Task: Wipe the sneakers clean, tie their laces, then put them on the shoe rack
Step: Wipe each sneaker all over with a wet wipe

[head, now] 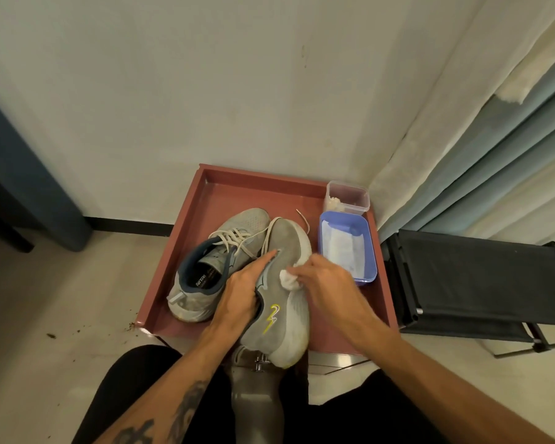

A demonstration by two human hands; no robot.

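Two grey sneakers sit in a reddish tray point(186, 219) at centre frame, w/ the tray's far rim against the white wall and its near edge close to the person's knees. Free tray floor shows at the upper left, inside the rim; the right strip is taken by a blue tub point(370, 251) w/ white wipes folded inside, and a small clear box point(348, 195) just behind it, at the corner. One sneaker point(212, 261) lies at the left, opening up, laces loose; its insole reads "NITRO", rest too small to read. The second sneaker point(279, 315) is tipped on its side over it, heel past the tray's near edge, a yellow lightning-style logo on its flank. Left hand point(247, 283) grips this shoe at the collar, fingers flat along the upper. Right hand point(321, 277) pinches a white wipe point(289, 278) against the upper near the sole. A black shoe rack point(474, 280) stands at the right, just beside the tray. Dirt specks dot the floor at lower left.
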